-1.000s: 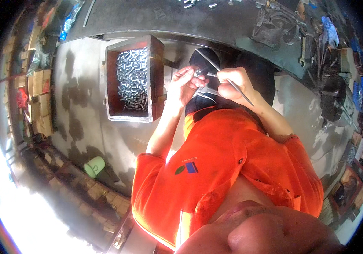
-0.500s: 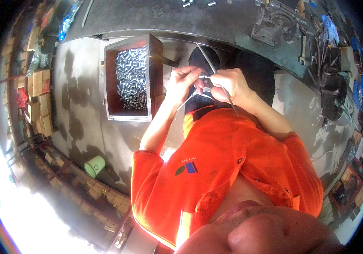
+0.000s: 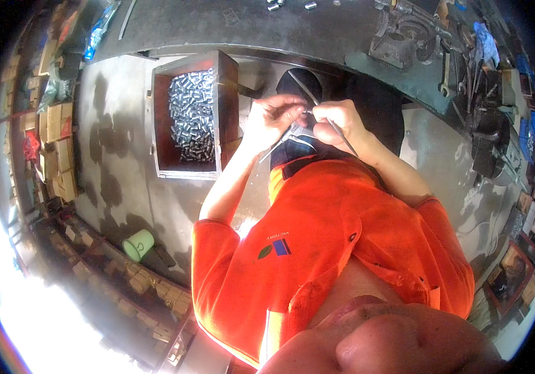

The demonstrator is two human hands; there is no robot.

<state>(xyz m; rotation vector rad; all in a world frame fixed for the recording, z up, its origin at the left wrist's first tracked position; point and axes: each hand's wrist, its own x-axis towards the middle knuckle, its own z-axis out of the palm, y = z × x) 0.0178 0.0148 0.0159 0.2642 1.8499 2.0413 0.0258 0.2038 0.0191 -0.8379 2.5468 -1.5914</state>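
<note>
My left hand (image 3: 277, 121) is closed, its thumb and fingers pinched at a small metal fitting (image 3: 308, 113), mostly hidden between my hands. My right hand (image 3: 343, 123) is wrapped round a long thin grey metal rod (image 3: 302, 83). The rod slants from beyond my fingers back toward my right wrist; its exact kind cannot be told. Just below the fingers is a ribbed grey metal piece (image 3: 305, 131), partly covered. A second thin rod (image 3: 274, 151) runs below my left hand toward the wrist. To the left stands an open box (image 3: 163, 134) full of short shiny metal cylinders (image 3: 192, 112).
A dark workbench (image 3: 217, 30) spans the far side, with a few loose metal cylinders (image 3: 310, 5) on it. At its right lie a heavy metal vise-like tool (image 3: 404, 38) and a wrench (image 3: 446, 73). A green bucket (image 3: 139, 245) lies on the floor at left.
The left fingers have shifted slightly right and closed nearer the right hand, covering more of the small metal fitting. The long rod has slid a little toward my right wrist.
</note>
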